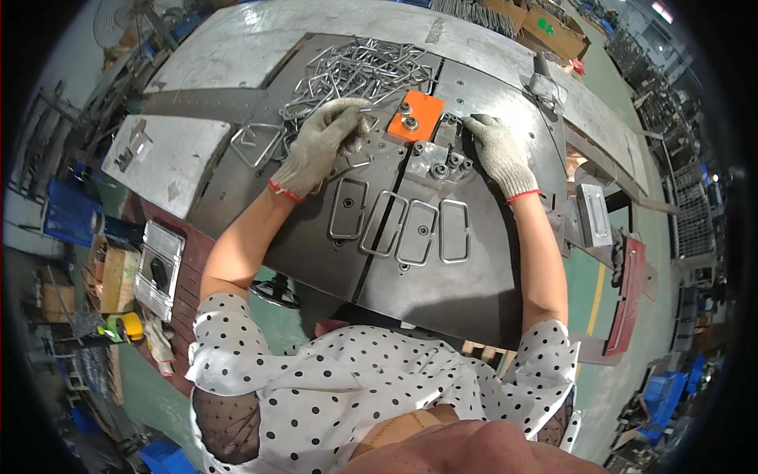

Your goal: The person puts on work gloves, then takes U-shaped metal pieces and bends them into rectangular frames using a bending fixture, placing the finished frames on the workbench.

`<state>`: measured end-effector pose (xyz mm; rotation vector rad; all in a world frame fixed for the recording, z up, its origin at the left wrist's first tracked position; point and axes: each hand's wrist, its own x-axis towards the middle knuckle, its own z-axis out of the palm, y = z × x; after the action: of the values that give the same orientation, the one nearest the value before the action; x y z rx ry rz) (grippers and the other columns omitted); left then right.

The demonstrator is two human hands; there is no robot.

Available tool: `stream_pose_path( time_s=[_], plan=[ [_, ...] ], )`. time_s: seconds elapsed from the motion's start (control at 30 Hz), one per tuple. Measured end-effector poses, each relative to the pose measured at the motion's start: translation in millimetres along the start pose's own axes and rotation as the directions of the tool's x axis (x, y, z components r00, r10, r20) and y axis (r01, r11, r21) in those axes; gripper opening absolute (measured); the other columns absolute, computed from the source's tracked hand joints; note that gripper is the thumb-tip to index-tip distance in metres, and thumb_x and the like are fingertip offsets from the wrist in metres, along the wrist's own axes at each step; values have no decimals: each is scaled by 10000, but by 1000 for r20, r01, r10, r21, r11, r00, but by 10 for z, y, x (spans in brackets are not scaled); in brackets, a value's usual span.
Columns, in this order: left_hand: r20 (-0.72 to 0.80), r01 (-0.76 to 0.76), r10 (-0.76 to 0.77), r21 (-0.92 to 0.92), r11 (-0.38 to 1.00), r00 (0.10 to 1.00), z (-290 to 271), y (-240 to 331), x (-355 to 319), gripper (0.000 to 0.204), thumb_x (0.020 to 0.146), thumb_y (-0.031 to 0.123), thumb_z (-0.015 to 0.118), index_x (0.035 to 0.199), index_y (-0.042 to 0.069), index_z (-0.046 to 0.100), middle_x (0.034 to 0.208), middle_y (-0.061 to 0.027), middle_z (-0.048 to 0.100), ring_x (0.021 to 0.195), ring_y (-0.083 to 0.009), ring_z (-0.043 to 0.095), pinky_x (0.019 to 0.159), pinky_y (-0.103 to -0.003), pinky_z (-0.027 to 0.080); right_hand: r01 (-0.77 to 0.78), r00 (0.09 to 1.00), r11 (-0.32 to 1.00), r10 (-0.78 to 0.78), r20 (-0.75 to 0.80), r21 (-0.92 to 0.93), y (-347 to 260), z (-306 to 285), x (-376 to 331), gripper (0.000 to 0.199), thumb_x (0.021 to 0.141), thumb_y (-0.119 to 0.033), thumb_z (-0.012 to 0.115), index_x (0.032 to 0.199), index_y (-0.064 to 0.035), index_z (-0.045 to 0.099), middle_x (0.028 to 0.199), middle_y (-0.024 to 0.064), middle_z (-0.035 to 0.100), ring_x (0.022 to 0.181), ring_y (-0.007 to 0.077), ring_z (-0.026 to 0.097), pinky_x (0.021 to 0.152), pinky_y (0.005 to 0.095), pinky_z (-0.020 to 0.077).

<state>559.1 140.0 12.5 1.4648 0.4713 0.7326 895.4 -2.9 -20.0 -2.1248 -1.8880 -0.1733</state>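
Note:
Both hands wear pale knitted gloves with red cuffs. My left hand (322, 146) is closed, its fingers curled beside a heap of bent metal rods (363, 69); what lies between the fingers is too blurred to make out. My right hand (502, 155) is at the right side of a small steel fixture (438, 160) with bolts, its fingers drawn together near a dark block (450, 133). Whether they grip a part there is hidden. An orange plate (416, 116) with bolts sits between my hands. Several rounded rectangular wire frames (454, 231) lie in a row nearer me.
The dark steel worktable (482, 268) has a curved front edge and small holes. One bent wire frame (257, 146) rests left of my left hand. A pale metal sheet (170, 162) lies farther left. Cardboard boxes (553, 31) stand at the back right. A metal block (594, 215) stands right.

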Motion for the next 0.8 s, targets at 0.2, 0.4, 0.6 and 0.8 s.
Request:
stream_pose_path(
  time_s=[0.2, 0.4, 0.6, 0.8],
  plan=[
    [-106, -47, 49, 25, 999, 993, 93, -28, 36, 335, 1141, 261, 571, 1331, 6, 675, 918, -8, 664, 777, -85, 583, 694, -236, 476, 46, 998, 990, -51, -37, -130, -24, 5, -46, 390, 972, -142, 575, 1333, -126, 723, 1325, 100, 703, 1234, 343, 644, 1010, 458, 540],
    [25, -42, 39, 146, 988, 999, 516, 415, 372, 360, 1129, 265, 575, 1361, -6, 622, 917, -4, 616, 773, -87, 536, 687, -235, 454, 49, 994, 981, -67, -90, -188, 115, 136, -67, 390, 961, -154, 599, 1327, -171, 730, 1259, 57, 717, 1191, 294, 666, 946, 450, 556],
    [283, -47, -39, 293, 955, 958, 1066, 363, 817, 346, 1134, 344, 584, 1282, 49, 686, 916, 56, 582, 783, -42, 506, 713, -206, 451, 0, 999, 993, -7, -54, -122, 59, 137, -63, 400, 971, -149, 590, 1348, -180, 719, 1297, 76, 697, 1198, 297, 663, 964, 457, 550],
    [344, -59, -15, 206, 977, 939, 1260, 179, 950, 297, 1138, 289, 579, 1254, 39, 688, 841, 74, 546, 730, -20, 463, 635, -195, 383, -23, 999, 997, 20, -40, -77, -3, 40, -94, 379, 970, -156, 591, 1321, -184, 733, 1260, 84, 705, 1169, 299, 678, 954, 458, 554]
  ],
)
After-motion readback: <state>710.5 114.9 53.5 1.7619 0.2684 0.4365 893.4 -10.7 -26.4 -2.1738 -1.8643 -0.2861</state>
